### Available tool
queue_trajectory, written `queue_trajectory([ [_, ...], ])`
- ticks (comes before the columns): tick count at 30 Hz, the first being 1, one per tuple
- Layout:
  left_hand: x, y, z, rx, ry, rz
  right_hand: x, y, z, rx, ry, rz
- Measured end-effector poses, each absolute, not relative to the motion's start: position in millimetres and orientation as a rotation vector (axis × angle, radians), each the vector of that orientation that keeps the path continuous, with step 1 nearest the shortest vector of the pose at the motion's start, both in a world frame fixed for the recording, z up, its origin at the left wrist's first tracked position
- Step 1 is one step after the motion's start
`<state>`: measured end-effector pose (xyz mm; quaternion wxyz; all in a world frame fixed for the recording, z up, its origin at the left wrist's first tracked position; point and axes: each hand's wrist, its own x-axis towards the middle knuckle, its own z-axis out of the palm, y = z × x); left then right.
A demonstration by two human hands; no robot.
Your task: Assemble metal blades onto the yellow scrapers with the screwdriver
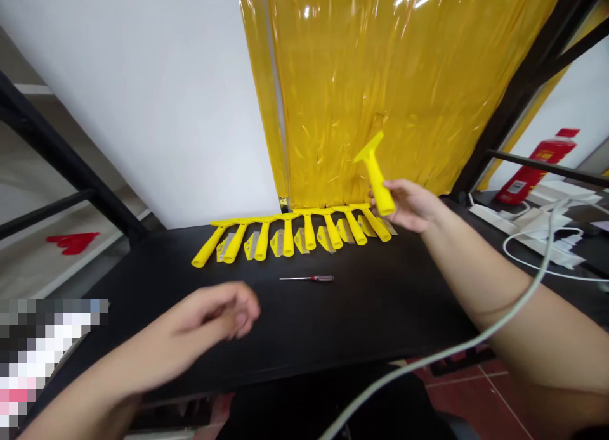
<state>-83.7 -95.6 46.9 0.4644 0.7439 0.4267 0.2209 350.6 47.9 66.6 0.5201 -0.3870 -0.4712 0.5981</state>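
My right hand (404,205) grips a yellow scraper handle (375,174) near its round lower end. The handle is raised above the right end of the row, its T-shaped head pointing up and away. My left hand (223,310) hovers over the near left of the black table, fingers curled in and nothing visible in them. In front of both hands lies a row of several yellow scraper handles (261,240), heads toward the wall. Between them sit small yellow plates with metal blades (326,238). A screwdriver (309,278) with a clear-and-red grip lies before the row.
The black table (304,326) ends at a white panel (190,110) and a yellow plastic curtain (371,66). At right stand a red bottle (537,164) and white power strips with cords (547,231). A pale cable (451,351) crosses the near right. Red pieces (73,242) lie on the left shelf.
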Motion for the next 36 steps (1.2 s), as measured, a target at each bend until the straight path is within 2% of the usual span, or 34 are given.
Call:
queue_trajectory([
  [6, 13, -4, 29, 1.351, 0.973, 0.827, 260, 32, 26, -1.027, -1.602, 1.231],
  [10, 42, 8, 4, 1.189, 0.835, 0.968, 232, 9, 8, -1.028, -1.962, 0.96],
  [13, 43, 7, -6, 1.134, 0.836, 1.024, 246, 9, 15, -0.924, -2.185, 0.784],
  [17, 23, 9, -1, 1.171, 0.937, 0.918, 311, 43, 34, -1.167, -2.247, 0.015],
  [20, 6, 13, 9, 1.33, 0.989, 0.865, 375, 74, 32, -1.674, -2.061, -0.299],
  [25, -5, 18, 12, 1.503, 1.042, 0.865, 438, 99, 6, -2.256, -2.053, -0.336],
  [36, 0, 17, -1, 1.544, 1.061, 0.799, 441, 109, -9, -2.469, -2.047, -0.167],
])
